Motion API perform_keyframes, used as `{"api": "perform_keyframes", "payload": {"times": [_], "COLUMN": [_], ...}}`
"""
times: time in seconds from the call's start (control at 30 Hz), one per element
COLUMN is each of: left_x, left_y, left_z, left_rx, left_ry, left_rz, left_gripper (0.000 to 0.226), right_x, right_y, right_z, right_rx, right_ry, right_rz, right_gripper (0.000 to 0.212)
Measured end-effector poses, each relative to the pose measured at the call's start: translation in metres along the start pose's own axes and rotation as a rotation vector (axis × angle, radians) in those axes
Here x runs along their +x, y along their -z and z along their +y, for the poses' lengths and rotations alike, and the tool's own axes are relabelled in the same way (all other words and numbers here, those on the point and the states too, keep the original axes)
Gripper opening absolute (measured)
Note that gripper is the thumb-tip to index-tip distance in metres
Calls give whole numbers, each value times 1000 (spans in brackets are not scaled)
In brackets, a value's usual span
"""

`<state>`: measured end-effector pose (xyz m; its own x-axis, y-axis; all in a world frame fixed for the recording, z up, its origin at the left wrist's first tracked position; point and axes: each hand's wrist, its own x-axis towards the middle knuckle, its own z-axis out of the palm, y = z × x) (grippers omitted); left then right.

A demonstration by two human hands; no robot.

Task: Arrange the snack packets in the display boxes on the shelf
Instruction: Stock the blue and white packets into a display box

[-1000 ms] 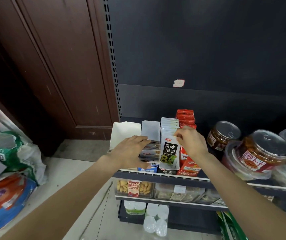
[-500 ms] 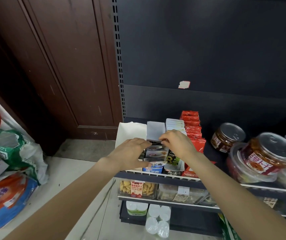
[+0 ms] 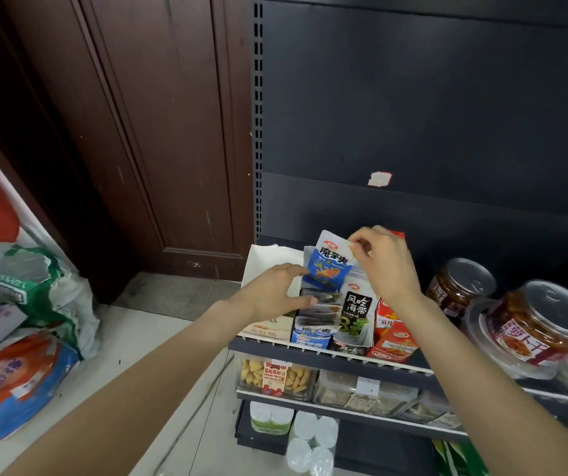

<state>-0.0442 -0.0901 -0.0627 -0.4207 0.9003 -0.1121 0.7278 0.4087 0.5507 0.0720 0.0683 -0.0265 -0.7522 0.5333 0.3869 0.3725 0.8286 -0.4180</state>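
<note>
Right hand [image 3: 384, 266] has a blue packet [image 3: 327, 266] pinched by its top edge, fingers clamped on the corner, and holds it upright above the blue display box [image 3: 311, 333] at the front of the top shelf [image 3: 310, 348]. Left hand [image 3: 272, 293] rests against the box's near side, fingers straight and slightly apart (steadying it, by the look). The step in hand looks like re-seating this packet. Next move calls for lowering it straight into the row, face forward, beside the black seaweed packets [image 3: 356, 312].
</note>
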Motion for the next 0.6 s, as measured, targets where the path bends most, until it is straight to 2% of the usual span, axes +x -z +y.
{"api": "perform_keyframes", "payload": {"times": [0.1, 0.17, 0.23, 0.3, 0.37, 0.43, 0.53, 0.6], "left_x": [9, 17, 24, 27, 29, 29, 28, 24], "left_y": [5, 11, 19, 27, 34, 38, 41, 40], "left_z": [7, 13, 23, 35, 39, 39, 36, 35], "left_rx": [-162, -311, -591, -926, -1152, -1286, -1445, -1422], "left_ry": [95, 189, 264, 367, 410, 412, 430, 393], "left_rz": [152, 171, 146, 138, 155, 193, 273, 299], "left_gripper": [49, 43, 33, 29, 40, 39, 17, 10], "right_x": [2, 0, -3, -5, -7, -11, -17, -22], "right_y": [26, 42, 52, 57, 61, 65, 62, 56], "right_z": [-1, 2, 4, 4, 5, 7, 18, 24], "right_rx": [88, 176, 276, 344, 419, 524, 550, 623], "right_ry": [-28, -70, -98, -112, -114, -119, -170, -255], "right_rz": [133, 221, 294, 297, 273, 244, 221, 192], "right_gripper": [13, 11, 12, 13, 14, 15, 19, 22]}}
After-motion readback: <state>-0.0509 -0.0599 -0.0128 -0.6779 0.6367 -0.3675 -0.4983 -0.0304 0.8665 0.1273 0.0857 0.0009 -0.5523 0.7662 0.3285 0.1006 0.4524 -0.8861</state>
